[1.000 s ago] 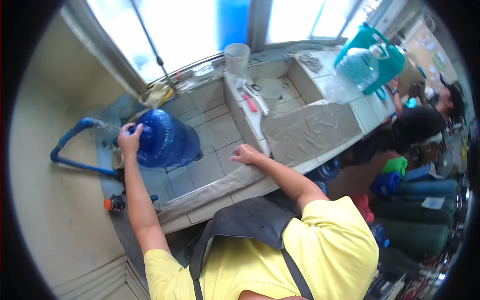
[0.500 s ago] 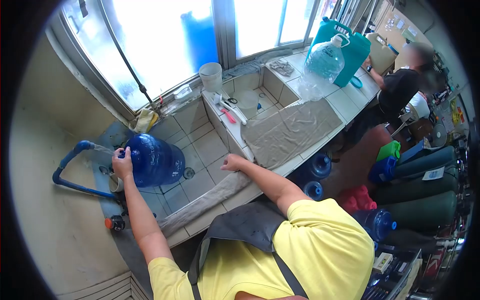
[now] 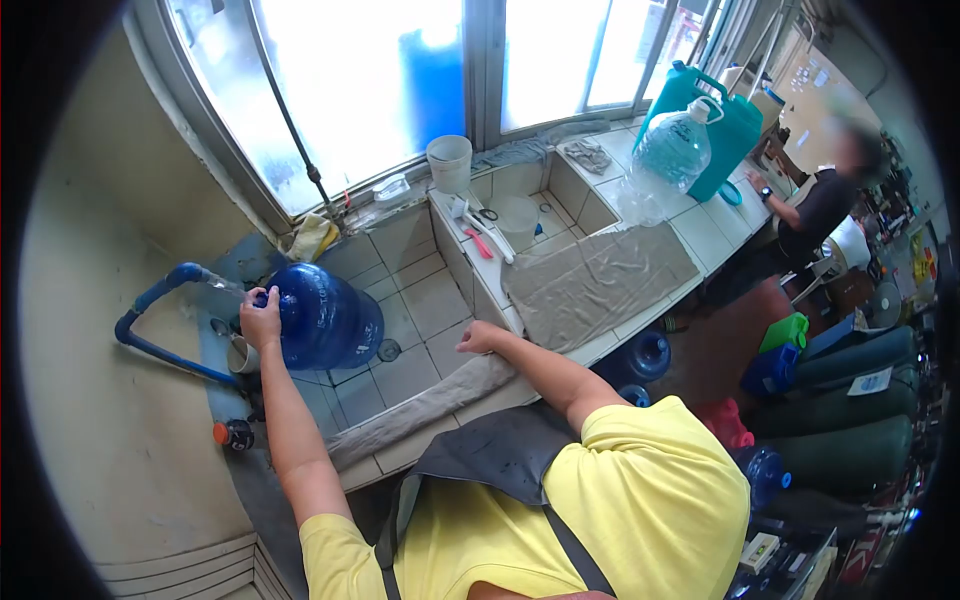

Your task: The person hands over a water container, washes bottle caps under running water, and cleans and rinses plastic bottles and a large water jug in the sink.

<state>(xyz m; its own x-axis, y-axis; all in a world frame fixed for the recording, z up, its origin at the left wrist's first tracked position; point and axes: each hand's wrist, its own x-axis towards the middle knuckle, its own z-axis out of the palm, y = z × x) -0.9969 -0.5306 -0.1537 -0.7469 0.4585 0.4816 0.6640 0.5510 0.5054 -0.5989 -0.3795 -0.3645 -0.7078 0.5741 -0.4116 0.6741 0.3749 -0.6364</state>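
A large blue water jug (image 3: pixel 325 320) stands tilted in the tiled sink (image 3: pixel 437 297), its neck towards the bent blue pipe (image 3: pixel 150 297) on the left. Water runs from the pipe's end to the jug's mouth. My left hand (image 3: pixel 261 318) is closed round the neck of the jug; the mouth is partly hidden behind my fingers. Over the near side of the sink, close to the grey cloth (image 3: pixel 425 405) on its rim, my right hand (image 3: pixel 478 338) is loosely curled, with nothing visible in it and apart from the jug.
A grey towel (image 3: pixel 600 285) covers part of the tiled counter, near a pink-handled tool (image 3: pixel 478 243) and a white bucket (image 3: pixel 450 163). A clear jug (image 3: pixel 672 150) and a teal jerrycan (image 3: pixel 735 135) stand beyond. Another person (image 3: pixel 815 210) works at the far right. More blue jugs (image 3: pixel 650 355) stand below the counter.
The whole view has shifted slightly, so the sink and counter sit farther right and lower. My left hand remains on the jug's neck, and water still runs from the pipe.
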